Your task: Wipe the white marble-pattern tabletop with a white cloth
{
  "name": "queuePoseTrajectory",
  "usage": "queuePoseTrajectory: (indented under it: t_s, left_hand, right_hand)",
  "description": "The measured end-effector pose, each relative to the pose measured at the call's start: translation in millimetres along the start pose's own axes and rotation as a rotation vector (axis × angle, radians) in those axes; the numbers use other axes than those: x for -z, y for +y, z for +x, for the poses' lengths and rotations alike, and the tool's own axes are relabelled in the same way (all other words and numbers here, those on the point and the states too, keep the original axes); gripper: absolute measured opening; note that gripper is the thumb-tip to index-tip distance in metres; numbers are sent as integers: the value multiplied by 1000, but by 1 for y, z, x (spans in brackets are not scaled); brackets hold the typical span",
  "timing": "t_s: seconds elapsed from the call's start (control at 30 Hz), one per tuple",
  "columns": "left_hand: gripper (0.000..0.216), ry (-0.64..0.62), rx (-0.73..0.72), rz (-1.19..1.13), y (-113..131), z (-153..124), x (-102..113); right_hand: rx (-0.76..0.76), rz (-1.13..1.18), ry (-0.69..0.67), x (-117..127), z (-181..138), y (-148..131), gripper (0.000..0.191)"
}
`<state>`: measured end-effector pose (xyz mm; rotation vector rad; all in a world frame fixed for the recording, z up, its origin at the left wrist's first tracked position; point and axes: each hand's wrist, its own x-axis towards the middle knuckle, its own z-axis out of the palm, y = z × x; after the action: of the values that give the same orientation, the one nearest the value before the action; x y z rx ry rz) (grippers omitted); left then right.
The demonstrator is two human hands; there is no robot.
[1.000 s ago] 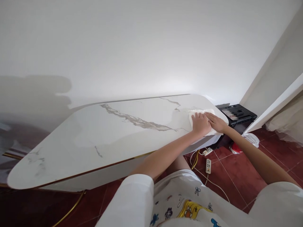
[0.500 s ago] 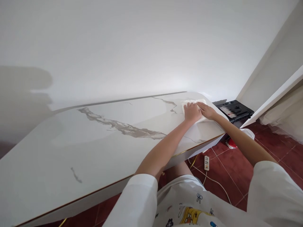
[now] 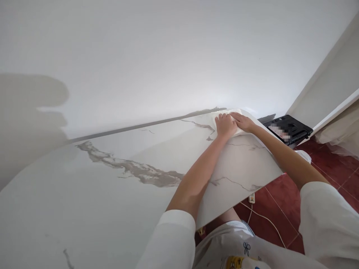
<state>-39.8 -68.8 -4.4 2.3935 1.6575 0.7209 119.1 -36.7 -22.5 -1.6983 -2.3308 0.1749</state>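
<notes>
A white cloth lies bunched on the far right part of a white, marble-patterned table. My left hand presses on it, fingers bent over the fabric. Just to the right, my right hand rests on the same cloth, its fingers reaching toward the left hand. Both hands are closed on the cloth, and much of it is hidden beneath them. The cloth sits close to the table's back edge, near the wall.
A white wall runs along the table's back. Past the right end is a black case. Below, on the red tiled floor, a power strip and its white cord show. A pale curtain hangs at far right.
Both hands have slid the cloth away from me, toward the wall side of the table. The view has shifted too, so more of the table's right front corner shows.
</notes>
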Motion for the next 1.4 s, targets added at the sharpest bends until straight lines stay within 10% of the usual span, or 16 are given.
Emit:
queuePoseTrajectory:
  t_s: [0.53, 1.4]
  left_hand:
    - [32, -10, 18, 42, -43, 62, -1]
    - [37, 0, -70, 105, -1, 42, -18]
  right_hand:
    - [33, 37, 45, -7, 75, -4, 58]
    - [13, -3, 41, -3, 29, 38, 59]
